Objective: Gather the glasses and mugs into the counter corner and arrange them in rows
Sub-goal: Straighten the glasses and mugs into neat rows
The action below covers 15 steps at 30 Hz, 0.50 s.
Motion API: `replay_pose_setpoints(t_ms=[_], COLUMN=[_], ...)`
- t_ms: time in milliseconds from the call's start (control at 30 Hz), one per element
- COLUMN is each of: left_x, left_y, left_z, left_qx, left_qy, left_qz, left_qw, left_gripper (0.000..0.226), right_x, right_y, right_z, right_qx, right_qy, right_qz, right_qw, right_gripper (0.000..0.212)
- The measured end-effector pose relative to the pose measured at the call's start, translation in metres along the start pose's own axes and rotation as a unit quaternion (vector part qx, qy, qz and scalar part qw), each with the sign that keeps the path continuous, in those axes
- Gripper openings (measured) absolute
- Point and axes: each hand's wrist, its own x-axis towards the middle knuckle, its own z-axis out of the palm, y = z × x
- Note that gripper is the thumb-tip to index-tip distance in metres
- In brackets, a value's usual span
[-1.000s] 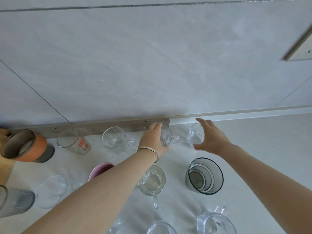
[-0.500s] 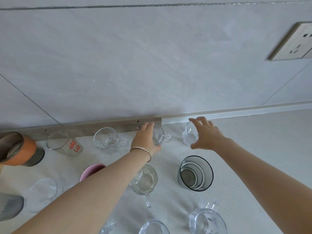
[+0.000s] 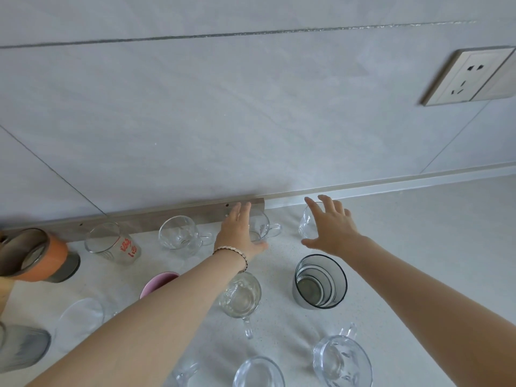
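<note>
Glasses and mugs stand on a pale counter (image 3: 418, 247) against a grey wall. In the back row are an orange-banded tumbler (image 3: 33, 255), a red-printed glass (image 3: 111, 244), a clear mug (image 3: 181, 237), a second clear mug (image 3: 265, 227) and a small clear glass (image 3: 305, 222). My left hand (image 3: 238, 233) lies against the second mug's left side, fingers straight and thumb under it. My right hand (image 3: 331, 227) is spread just right of the small glass, fingers apart. Nearer me stand a pink mug (image 3: 157, 283), a handled clear mug (image 3: 241, 297) and a grey tinted glass (image 3: 319, 283).
A metal strip (image 3: 167, 213) runs along the wall's foot. A wall socket (image 3: 469, 75) is at the upper right. More clear glassware (image 3: 342, 358) stands along the near edge, and a grey ribbed glass (image 3: 22, 350) at the left. Bare counter stretches to the right.
Both hands have straightened and spread their fingers off the second mug and the small glass, which stand against the wall. The view has shifted slightly right.
</note>
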Motion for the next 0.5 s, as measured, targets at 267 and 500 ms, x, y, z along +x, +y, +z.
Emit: replay_pose_setpoints(t_ms=[267,500], left_x=[-0.107,-0.19], left_y=[-0.075,-0.203], left_z=[-0.059,-0.125], left_qx=[-0.048,0.098], left_qy=[0.109,0.163], left_qz=[0.034,-0.045], left_qw=[0.992,0.981], left_gripper=[0.02,0.042], right_x=[-0.086,-0.115], right_y=[-0.128,-0.254], right_z=[0.003,0.019], right_qx=[0.097,0.126], right_qy=[-0.023,-0.004], right_qz=[-0.165,-0.22], right_qw=[0.981,0.967], right_gripper=[0.038,0.033])
